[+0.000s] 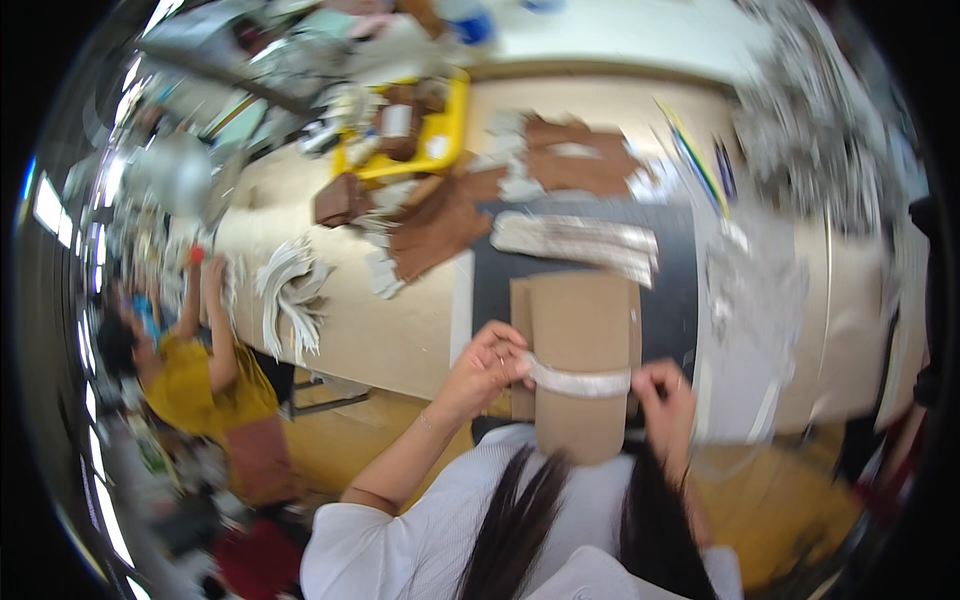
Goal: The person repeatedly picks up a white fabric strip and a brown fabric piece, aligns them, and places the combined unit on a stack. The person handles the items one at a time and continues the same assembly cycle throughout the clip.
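A pale, narrow strip point(582, 383) stretches across a tan cardboard-like panel point(583, 320) with a rounded end close to my body. My left hand point(490, 362) pinches the strip's left end between thumb and fingers. At the strip's other end, my right hand point(664, 395) has its fingers closed on it near the panel's right edge. Beyond the panel, a bundle of similar whitish strips point(570, 240) lies on a dark mat point(680, 235). A second tan piece point(521, 320) shows behind the panel's left side.
Brown and white scraps point(430, 235) spread across the table behind the mat. A yellow tray point(455, 125) holds brown rolls and other pieces. Grey material point(755, 290) lies at the right, near pens point(700, 165). A person in a yellow top point(205, 385) works at the left.
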The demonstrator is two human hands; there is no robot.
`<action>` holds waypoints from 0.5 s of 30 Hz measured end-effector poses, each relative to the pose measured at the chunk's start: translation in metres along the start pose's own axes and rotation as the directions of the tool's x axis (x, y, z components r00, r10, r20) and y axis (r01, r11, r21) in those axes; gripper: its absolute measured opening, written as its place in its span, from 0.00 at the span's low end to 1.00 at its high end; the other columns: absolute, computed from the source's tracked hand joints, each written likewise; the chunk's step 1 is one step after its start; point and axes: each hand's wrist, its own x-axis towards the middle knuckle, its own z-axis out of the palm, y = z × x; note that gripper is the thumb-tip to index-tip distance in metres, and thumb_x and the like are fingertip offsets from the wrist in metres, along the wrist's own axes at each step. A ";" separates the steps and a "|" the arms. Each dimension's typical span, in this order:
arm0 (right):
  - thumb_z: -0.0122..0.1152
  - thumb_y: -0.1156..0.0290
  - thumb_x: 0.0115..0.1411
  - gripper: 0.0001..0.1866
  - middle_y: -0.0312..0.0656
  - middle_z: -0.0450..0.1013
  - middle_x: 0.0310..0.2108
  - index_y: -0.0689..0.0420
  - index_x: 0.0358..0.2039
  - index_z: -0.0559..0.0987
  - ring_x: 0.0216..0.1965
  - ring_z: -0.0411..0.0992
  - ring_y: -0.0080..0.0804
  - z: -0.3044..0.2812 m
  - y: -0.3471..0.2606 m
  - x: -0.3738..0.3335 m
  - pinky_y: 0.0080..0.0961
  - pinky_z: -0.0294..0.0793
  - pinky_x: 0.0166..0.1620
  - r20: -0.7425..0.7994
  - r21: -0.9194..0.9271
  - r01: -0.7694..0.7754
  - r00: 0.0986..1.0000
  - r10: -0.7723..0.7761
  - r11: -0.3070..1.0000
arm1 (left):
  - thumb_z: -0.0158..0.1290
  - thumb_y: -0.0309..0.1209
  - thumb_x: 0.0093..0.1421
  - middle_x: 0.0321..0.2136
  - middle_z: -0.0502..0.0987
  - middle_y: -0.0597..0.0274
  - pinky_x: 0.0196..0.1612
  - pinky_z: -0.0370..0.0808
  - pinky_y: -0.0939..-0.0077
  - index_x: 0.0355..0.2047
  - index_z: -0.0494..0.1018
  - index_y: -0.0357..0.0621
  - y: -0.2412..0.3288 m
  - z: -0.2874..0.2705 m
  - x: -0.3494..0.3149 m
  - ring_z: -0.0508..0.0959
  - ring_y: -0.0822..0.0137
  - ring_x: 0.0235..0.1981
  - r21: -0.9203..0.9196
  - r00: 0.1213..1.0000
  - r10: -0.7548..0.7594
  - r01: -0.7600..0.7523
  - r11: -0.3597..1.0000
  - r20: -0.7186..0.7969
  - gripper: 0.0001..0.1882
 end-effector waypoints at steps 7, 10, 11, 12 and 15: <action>0.56 0.77 0.59 0.15 0.47 0.74 0.42 0.59 0.48 0.77 0.44 0.72 0.36 -0.020 0.023 -0.020 0.27 0.69 0.49 0.300 -0.132 0.421 0.880 -0.369 0.897 | 0.55 0.23 0.58 0.29 0.75 0.65 0.36 0.74 0.80 0.40 0.64 0.43 -0.013 -0.007 -0.005 0.77 0.75 0.29 -0.039 0.997 0.045 -0.042 0.998 0.062 0.12; 0.53 0.70 0.62 0.19 0.50 0.68 0.49 0.61 0.54 0.71 0.52 0.66 0.40 -0.029 0.037 -0.017 0.31 0.63 0.55 0.436 -0.099 0.401 0.840 -0.323 0.911 | 0.55 0.24 0.58 0.28 0.75 0.66 0.36 0.74 0.82 0.40 0.65 0.43 -0.016 -0.008 -0.002 0.77 0.76 0.27 -0.053 0.995 0.054 -0.050 0.997 0.085 0.12; 0.53 0.67 0.63 0.20 0.50 0.68 0.49 0.62 0.54 0.71 0.52 0.65 0.40 -0.031 0.043 -0.014 0.31 0.63 0.55 0.451 -0.099 0.389 0.838 -0.307 0.916 | 0.55 0.24 0.58 0.29 0.75 0.65 0.36 0.74 0.82 0.41 0.64 0.42 -0.015 -0.008 -0.001 0.77 0.75 0.28 -0.047 0.993 0.063 -0.059 0.997 0.099 0.13; 0.50 0.67 0.64 0.21 0.50 0.67 0.50 0.62 0.55 0.68 0.52 0.65 0.40 -0.034 0.048 -0.013 0.31 0.62 0.56 0.474 -0.073 0.416 0.814 -0.336 0.906 | 0.55 0.24 0.58 0.30 0.75 0.64 0.36 0.74 0.82 0.41 0.64 0.41 -0.014 -0.008 0.002 0.77 0.74 0.29 -0.036 0.990 0.064 -0.060 0.998 0.123 0.13; 0.45 0.64 0.67 0.23 0.50 0.65 0.52 0.63 0.58 0.64 0.53 0.63 0.40 -0.040 0.053 -0.001 0.32 0.60 0.57 0.377 0.016 0.141 0.916 -0.137 0.990 | 0.55 0.25 0.59 0.30 0.75 0.64 0.36 0.74 0.82 0.42 0.64 0.41 -0.014 -0.008 -0.001 0.77 0.74 0.30 -0.019 0.989 0.074 -0.072 0.997 0.125 0.13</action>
